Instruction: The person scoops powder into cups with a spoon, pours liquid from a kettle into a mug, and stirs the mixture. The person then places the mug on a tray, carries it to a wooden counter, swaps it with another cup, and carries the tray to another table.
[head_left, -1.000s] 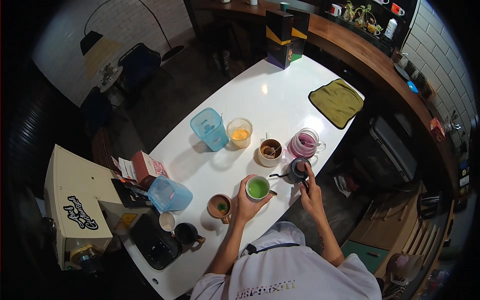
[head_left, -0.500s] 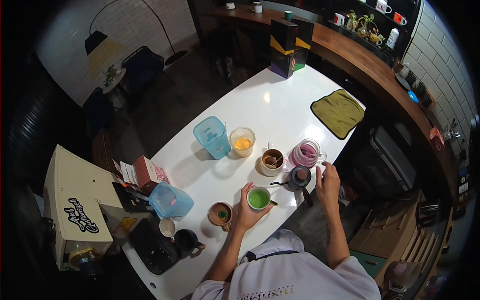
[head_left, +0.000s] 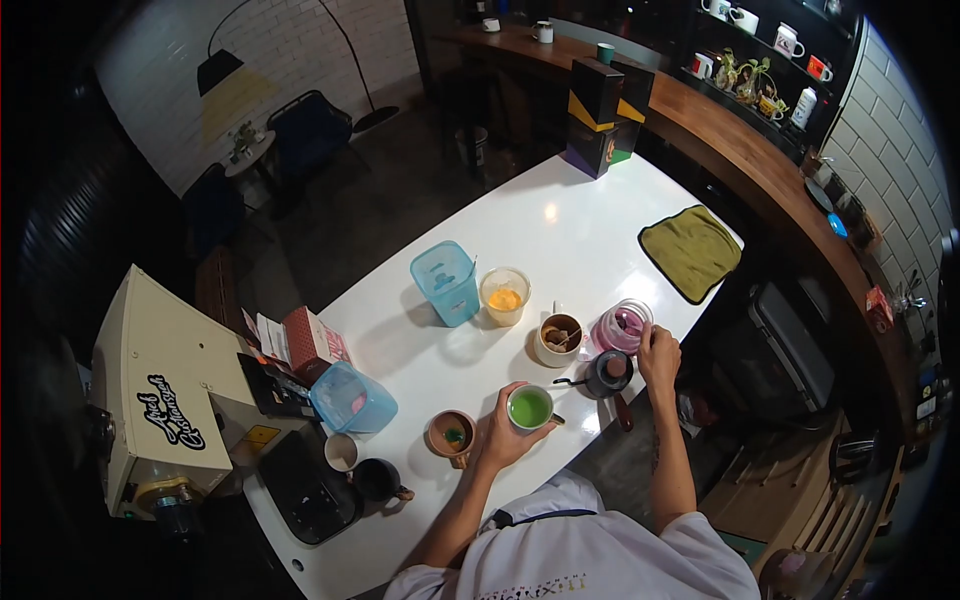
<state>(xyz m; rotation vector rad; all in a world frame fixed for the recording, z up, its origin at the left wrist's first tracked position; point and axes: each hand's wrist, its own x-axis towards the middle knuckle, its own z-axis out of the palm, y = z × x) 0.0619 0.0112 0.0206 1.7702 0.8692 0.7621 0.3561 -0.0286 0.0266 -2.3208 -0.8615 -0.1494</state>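
Observation:
My left hand (head_left: 503,437) is wrapped around a cup of green liquid (head_left: 530,408), held upright above the white table. At the handle side of a glass jug with pink contents (head_left: 622,327), the fingers of my right hand (head_left: 660,358) are closed and cover the handle. Just below the jug stands a small dark pot (head_left: 609,375) with a wooden handle and a thin spout. A mug with brown contents and a spoon (head_left: 558,340) is left of the jug. Left of my left hand sits a brown cup (head_left: 451,434) with something green in it.
Behind the cups stand a blue container (head_left: 446,285) and a tub with orange contents (head_left: 505,297). Another blue container (head_left: 353,397) is beside a cream-coloured machine (head_left: 170,390) and a black cup (head_left: 378,482). An olive cloth (head_left: 692,253) and dark boxes (head_left: 598,120) lie farther back.
My right hand has moved from beside the jug onto its handle side, and its fingers have closed. My left hand still holds the green cup. The whole view has shifted slightly.

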